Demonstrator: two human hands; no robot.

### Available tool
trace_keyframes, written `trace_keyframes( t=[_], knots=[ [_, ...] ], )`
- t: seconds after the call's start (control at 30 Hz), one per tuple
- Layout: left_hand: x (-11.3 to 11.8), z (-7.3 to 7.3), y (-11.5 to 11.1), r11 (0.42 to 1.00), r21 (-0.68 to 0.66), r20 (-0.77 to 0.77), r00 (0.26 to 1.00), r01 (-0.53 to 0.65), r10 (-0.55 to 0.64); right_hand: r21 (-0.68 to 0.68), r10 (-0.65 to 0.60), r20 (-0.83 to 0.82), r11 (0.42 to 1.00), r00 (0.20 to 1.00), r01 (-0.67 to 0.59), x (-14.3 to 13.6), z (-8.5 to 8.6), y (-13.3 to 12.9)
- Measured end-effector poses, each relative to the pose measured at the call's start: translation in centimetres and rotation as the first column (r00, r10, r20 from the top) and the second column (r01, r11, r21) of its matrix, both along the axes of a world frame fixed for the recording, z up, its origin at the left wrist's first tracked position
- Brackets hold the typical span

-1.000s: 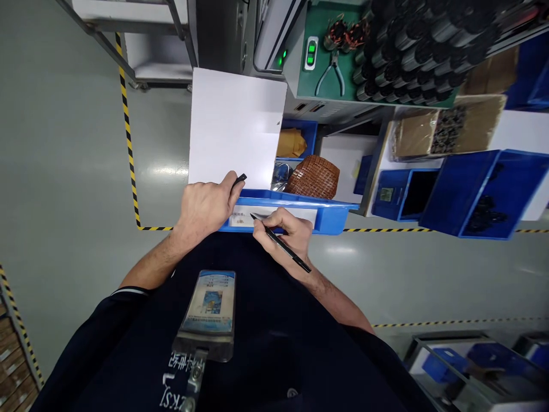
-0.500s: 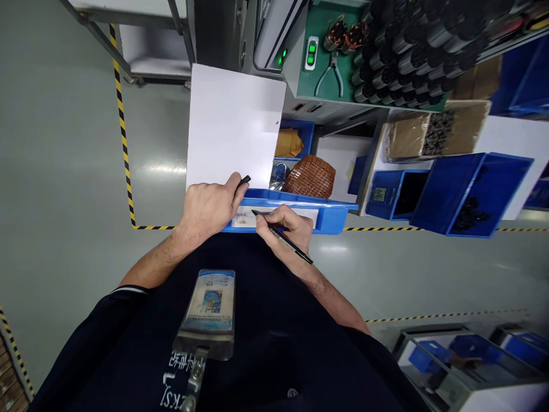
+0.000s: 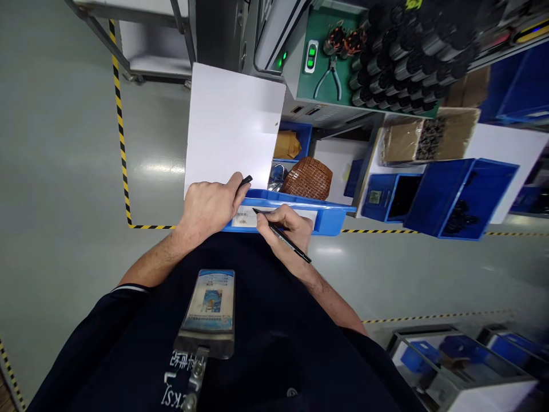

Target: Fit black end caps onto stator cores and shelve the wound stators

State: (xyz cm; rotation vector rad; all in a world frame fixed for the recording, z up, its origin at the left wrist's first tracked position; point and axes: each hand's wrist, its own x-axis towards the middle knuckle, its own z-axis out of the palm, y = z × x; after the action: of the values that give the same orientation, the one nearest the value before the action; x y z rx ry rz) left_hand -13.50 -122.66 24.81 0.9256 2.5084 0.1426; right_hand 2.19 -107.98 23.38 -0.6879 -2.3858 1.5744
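Note:
My right hand (image 3: 289, 229) is closed round a black pen (image 3: 285, 239), its tip at a white paper label (image 3: 246, 216) with printed characters. That label is on the side of a blue plastic bin (image 3: 332, 220) close to my body. My left hand (image 3: 212, 206) is closed on a black pen cap (image 3: 246, 181) that sticks out past the thumb, and it rests at the bin's left end. Inside or just beyond the bin lie a brown woven-looking bundle (image 3: 309, 178) and something shiny in clear wrapping (image 3: 278, 176).
A white board (image 3: 234, 126) stands beyond my left hand. On a green-topped bench (image 3: 309, 88) are pliers (image 3: 330, 80), copper-wound parts (image 3: 343, 41) and rows of metal cylinders (image 3: 403, 68). Blue bins (image 3: 458, 200) and a cardboard box (image 3: 403, 140) sit right. Striped tape (image 3: 122, 131) marks the floor.
The pen tip has shifted very slightly to the right along the label. My left hand stays in place. The background on the right has moved a little as the camera turned.

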Motion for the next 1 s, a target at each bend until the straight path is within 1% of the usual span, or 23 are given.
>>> trace_keyframes(
  t=[0.07, 0.2, 0.27, 0.5, 0.6, 0.8, 0.9, 1.0],
  knots=[
    [0.03, 0.00, -0.03, 1.000, -0.007, -0.010, 1.000, 0.012, -0.012, 0.003, 0.001, -0.008, 1.000, 1.000, -0.001, -0.05, 0.16, -0.01],
    [0.05, 0.06, -0.06, 0.999, -0.018, -0.019, 0.999, 0.030, -0.030, 0.012, 0.086, -0.004, 0.996, 0.996, -0.086, -0.17, 0.60, 0.08],
    [0.04, 0.07, -0.04, 0.999, -0.018, -0.014, 0.999, 0.031, -0.032, 0.014, 0.103, -0.011, 0.995, 0.995, -0.103, -0.15, 0.70, 0.12],
    [0.11, -0.02, 0.20, 1.000, -0.001, -0.004, 1.000, 0.018, -0.018, 0.052, 0.022, -0.035, 0.998, 0.999, -0.020, 0.03, 0.30, 0.03],
    [0.15, -0.01, 0.23, 1.000, 0.002, 0.005, 1.000, 0.008, -0.008, 0.063, 0.040, -0.030, 0.997, 0.999, -0.038, -0.02, 0.36, 0.06],
    [0.03, 0.28, -0.06, 1.000, -0.002, 0.017, 1.000, 0.007, -0.007, 0.095, 0.077, -0.074, 0.993, 0.994, -0.070, 0.01, 0.53, -0.14],
    [-0.05, 0.30, -0.23, 1.000, -0.004, 0.011, 1.000, 0.019, -0.019, 0.091, 0.058, -0.056, 0.994, 0.997, -0.053, -0.09, 0.36, -0.28],
    [-0.13, 0.18, -0.26, 1.000, 0.011, 0.007, 1.000, 0.002, -0.002, 0.116, 0.033, -0.065, 0.993, 0.997, -0.025, -0.14, 0.23, -0.21]
  ],
)
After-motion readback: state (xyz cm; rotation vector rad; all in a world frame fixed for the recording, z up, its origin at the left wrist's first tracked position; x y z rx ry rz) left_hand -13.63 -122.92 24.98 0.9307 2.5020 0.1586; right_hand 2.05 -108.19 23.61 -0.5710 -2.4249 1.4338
